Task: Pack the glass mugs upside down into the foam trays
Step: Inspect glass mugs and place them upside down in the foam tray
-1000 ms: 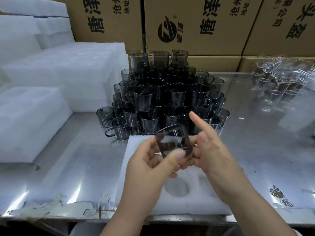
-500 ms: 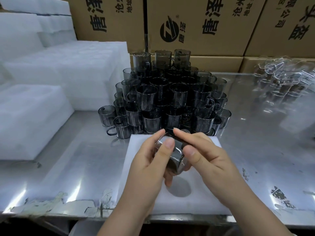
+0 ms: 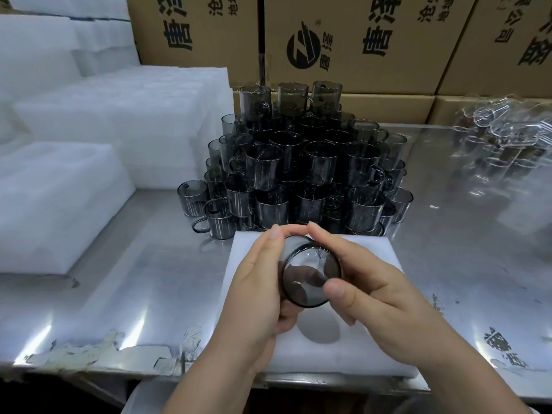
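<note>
A smoky grey glass mug (image 3: pixel 310 276) is held between both hands above a white foam tray (image 3: pixel 367 351) near the table's front edge. One round end of the mug faces the camera. My left hand (image 3: pixel 257 282) wraps its left side, index finger over the top. My right hand (image 3: pixel 373 288) grips its right side, with the thumb on the near rim. A round pocket (image 3: pixel 319 327) in the tray shows just below the mug. Behind the tray stands a pile of several grey mugs (image 3: pixel 304 171), stacked in tiers.
Stacks of white foam trays (image 3: pixel 59 198) fill the left side of the steel table (image 3: pixel 143 270). Clear glassware (image 3: pixel 507 135) lies at the back right. Brown cardboard boxes (image 3: pixel 358 40) line the back. Torn tape patches mark the table's front edge.
The mug has been turned in my hands, from side-on to one round end facing the camera, and lowered toward the tray. My right index finger, raised a second ago, now curls over it.
</note>
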